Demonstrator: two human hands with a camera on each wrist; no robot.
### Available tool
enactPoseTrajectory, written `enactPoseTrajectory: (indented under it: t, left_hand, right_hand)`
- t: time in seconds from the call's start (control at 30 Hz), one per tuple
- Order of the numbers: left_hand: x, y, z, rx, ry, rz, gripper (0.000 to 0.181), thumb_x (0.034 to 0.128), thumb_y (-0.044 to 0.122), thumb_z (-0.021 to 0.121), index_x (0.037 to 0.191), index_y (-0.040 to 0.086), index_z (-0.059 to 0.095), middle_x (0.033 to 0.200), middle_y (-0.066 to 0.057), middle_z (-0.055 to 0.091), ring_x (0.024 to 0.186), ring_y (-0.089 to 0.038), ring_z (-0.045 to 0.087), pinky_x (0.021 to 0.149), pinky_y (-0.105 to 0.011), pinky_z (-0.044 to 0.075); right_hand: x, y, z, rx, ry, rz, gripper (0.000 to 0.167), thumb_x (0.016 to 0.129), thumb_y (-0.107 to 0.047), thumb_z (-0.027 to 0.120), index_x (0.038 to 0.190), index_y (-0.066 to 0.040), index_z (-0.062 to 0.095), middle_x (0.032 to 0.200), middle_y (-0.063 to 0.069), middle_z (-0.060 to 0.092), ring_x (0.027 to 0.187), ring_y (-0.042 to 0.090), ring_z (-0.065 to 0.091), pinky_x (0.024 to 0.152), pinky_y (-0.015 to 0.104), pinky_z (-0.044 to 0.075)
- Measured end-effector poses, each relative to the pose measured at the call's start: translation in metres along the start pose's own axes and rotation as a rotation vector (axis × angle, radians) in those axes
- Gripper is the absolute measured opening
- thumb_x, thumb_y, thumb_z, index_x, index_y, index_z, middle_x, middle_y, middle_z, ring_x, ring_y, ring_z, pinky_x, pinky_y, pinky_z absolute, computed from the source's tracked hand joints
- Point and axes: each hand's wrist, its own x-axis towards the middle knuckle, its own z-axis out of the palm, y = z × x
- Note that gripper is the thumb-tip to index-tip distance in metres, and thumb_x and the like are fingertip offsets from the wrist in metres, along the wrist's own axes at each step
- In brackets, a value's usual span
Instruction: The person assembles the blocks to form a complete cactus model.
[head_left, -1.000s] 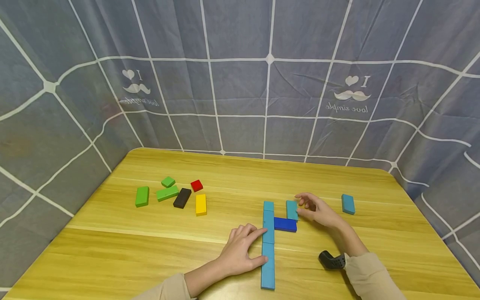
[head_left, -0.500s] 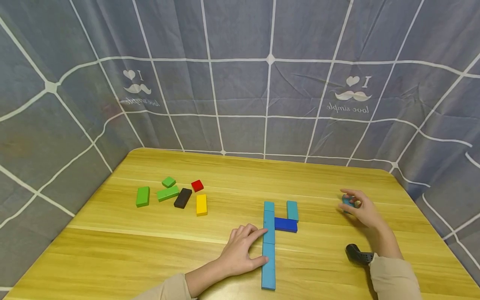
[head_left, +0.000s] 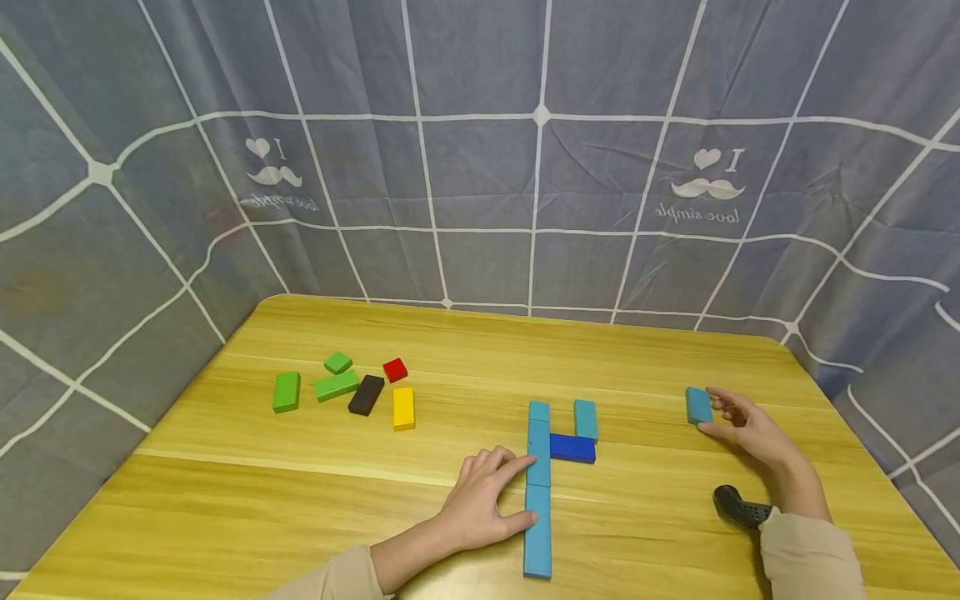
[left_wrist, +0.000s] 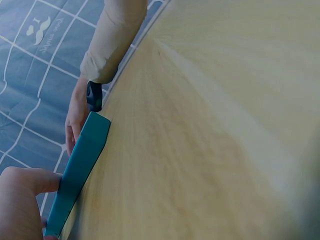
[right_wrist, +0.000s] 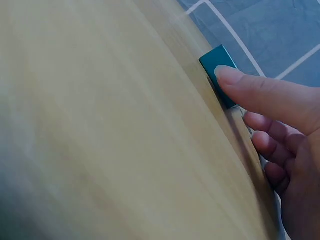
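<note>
Three light blue blocks (head_left: 537, 529) lie end to end in a column. My left hand (head_left: 476, 504) rests beside it, thumb and index finger spread and touching its left side; the left wrist view shows the hand (left_wrist: 22, 200) against the blue block (left_wrist: 80, 170). A dark blue block (head_left: 572, 448) extends right from the column, with another light blue block (head_left: 586, 420) behind its right end. Farther right, my right hand (head_left: 765, 442) pinches a separate light blue block (head_left: 698, 406) between thumb and index finger. In the right wrist view its thumb covers part of that block (right_wrist: 220, 55).
At the left of the wooden table (head_left: 247, 500) lie green blocks (head_left: 287, 392), a black block (head_left: 367, 395), a red block (head_left: 395, 370) and a yellow block (head_left: 403, 408). A grey curtain (head_left: 480, 167) hangs behind. A black device (head_left: 741, 507) is at my right wrist.
My right hand has moved right, from beside the block behind the dark blue one to the separate light blue block. My left hand has stayed in place.
</note>
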Motion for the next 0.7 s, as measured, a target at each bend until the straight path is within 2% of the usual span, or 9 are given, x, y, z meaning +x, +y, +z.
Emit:
enactPoseTrajectory:
  t: [0.13, 0.27, 0.53, 0.7]
  left_hand:
    - [0.000, 0.000, 0.000, -0.002, -0.002, -0.002, 0.063, 0.0767, 0.041, 0.063, 0.132, 0.016, 0.049, 0.111, 0.004, 0.048, 0.098, -0.011, 0.040, 0.089, -0.035, 0.029]
    - [0.000, 0.000, 0.000, -0.006, -0.004, -0.003, 0.062, 0.0769, 0.040, 0.063, 0.132, 0.016, 0.049, 0.111, 0.004, 0.048, 0.098, -0.011, 0.040, 0.089, -0.035, 0.029]
    - [0.000, 0.001, 0.000, -0.006, -0.010, -0.006, 0.062, 0.0770, 0.041, 0.063, 0.132, 0.016, 0.049, 0.111, 0.004, 0.048, 0.098, -0.011, 0.040, 0.088, -0.034, 0.029]
    - [0.000, 0.000, 0.000, -0.004, -0.010, -0.006, 0.062, 0.0771, 0.041, 0.063, 0.132, 0.016, 0.049, 0.111, 0.004, 0.048, 0.098, -0.011, 0.040, 0.088, -0.034, 0.029]
  right_hand:
    - [0.002, -0.002, 0.001, 0.044, 0.033, -0.002, 0.065, 0.085, -0.016, 0.065, 0.135, 0.009, 0.031, 0.110, 0.009, 0.043, 0.087, 0.004, 0.038, 0.071, 0.018, 0.036]
    - [0.009, -0.013, 0.006, 0.083, 0.046, -0.039, 0.062, 0.085, -0.015, 0.065, 0.133, 0.008, 0.033, 0.104, 0.002, 0.043, 0.083, 0.003, 0.042, 0.069, 0.017, 0.038]
    - [0.041, -0.050, 0.034, 0.129, 0.011, -0.138, 0.058, 0.084, -0.013, 0.066, 0.131, 0.006, 0.037, 0.103, 0.009, 0.043, 0.081, 0.009, 0.042, 0.067, 0.020, 0.040]
    - [0.063, -0.064, 0.059, 0.174, -0.023, -0.177, 0.059, 0.080, -0.009, 0.069, 0.128, 0.007, 0.039, 0.100, 0.013, 0.044, 0.078, 0.011, 0.042, 0.064, 0.021, 0.039]
